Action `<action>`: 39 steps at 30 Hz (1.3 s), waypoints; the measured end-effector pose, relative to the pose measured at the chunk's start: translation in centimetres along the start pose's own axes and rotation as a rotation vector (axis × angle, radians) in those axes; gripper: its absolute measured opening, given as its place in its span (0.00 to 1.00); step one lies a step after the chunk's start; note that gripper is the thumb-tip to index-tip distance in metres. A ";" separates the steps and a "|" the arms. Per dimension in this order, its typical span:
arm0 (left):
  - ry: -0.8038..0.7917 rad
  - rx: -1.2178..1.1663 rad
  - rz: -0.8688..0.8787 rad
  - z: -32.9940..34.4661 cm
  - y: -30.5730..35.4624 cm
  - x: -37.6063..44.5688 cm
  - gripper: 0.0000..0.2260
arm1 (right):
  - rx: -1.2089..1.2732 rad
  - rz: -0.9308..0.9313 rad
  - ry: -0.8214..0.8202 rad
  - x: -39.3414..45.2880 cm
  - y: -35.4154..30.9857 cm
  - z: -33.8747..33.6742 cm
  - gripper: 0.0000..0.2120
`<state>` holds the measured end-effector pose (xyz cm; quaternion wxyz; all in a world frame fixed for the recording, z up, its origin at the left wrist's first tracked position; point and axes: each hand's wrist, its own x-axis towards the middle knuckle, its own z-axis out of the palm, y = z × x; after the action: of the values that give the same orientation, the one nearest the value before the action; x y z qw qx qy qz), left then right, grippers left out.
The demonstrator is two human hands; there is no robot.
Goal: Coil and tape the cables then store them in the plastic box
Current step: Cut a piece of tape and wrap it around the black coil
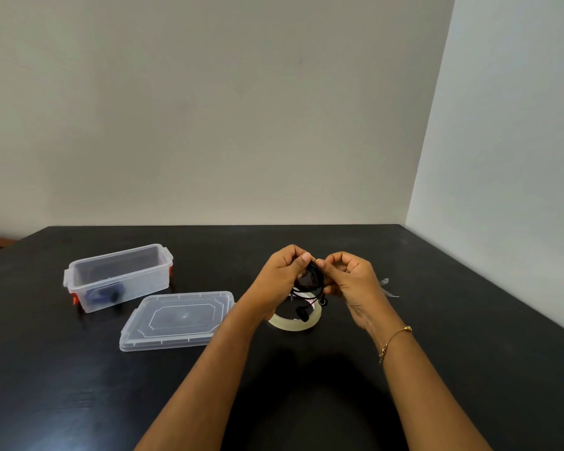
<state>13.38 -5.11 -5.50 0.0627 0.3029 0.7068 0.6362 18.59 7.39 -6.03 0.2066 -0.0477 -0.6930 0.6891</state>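
Observation:
A coiled black cable with earbuds dangling below hangs between both hands above the table. My left hand grips the coil from the left, thumb on top. From the right, my right hand pinches it at the top, where a bit of clear tape seems to sit. Under the hands lies a roll of clear tape, flat on the table. The open clear plastic box stands at the left with a dark blue cable inside. Its lid lies flat in front of it.
A black table fills the lower view, set into a wall corner at the back and right. A small scrap of clear tape lies to the right of the hands. The table's left edge runs near the box.

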 end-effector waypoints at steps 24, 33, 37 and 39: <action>0.087 0.264 0.055 0.3 -1.5 0.5 0.07 | -0.399 -0.322 -0.092 -0.2 -0.2 -0.2 0.04; 0.029 0.231 0.039 0.5 -1.2 0.4 0.07 | -0.495 -0.195 -0.182 -0.1 -0.4 -0.2 0.05; -0.011 0.228 0.058 0.6 -0.9 0.1 0.08 | -0.495 -0.100 -0.286 -0.3 -0.6 -0.5 0.06; -0.018 0.246 0.073 0.6 -0.9 0.0 0.08 | -0.522 -0.094 -0.308 -0.4 -0.7 -0.5 0.05</action>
<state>13.31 -4.61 -6.42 0.0083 0.3395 0.7675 0.5437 19.26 7.74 -5.47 0.1117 0.0380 -0.8711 0.4767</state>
